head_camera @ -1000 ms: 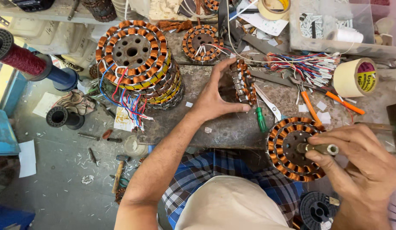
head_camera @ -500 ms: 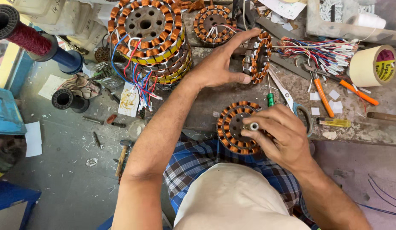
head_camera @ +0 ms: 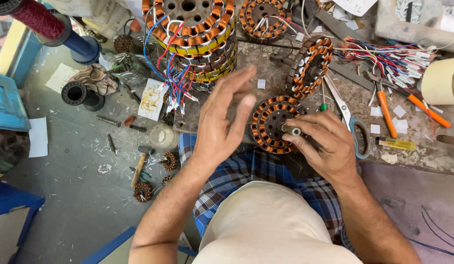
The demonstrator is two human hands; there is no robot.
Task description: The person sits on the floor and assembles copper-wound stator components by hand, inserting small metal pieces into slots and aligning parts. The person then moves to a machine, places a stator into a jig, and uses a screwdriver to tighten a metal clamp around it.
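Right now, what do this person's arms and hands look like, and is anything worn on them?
Both forearms are bare, no sleeves in view. The left hand and right hand wear no gloves, and no rings, watch or bands are visible.

Left hand [head_camera: 222, 120] raised, open, fingers straight and spread a little, palm turned toward the right, gripping nothing. Left forearm bare, running up from the lower left. Right hand [head_camera: 324, 144] curled, knuckles up, thumb and fingertips pinched together at the left. Right forearm bare, coming in from the lower right.
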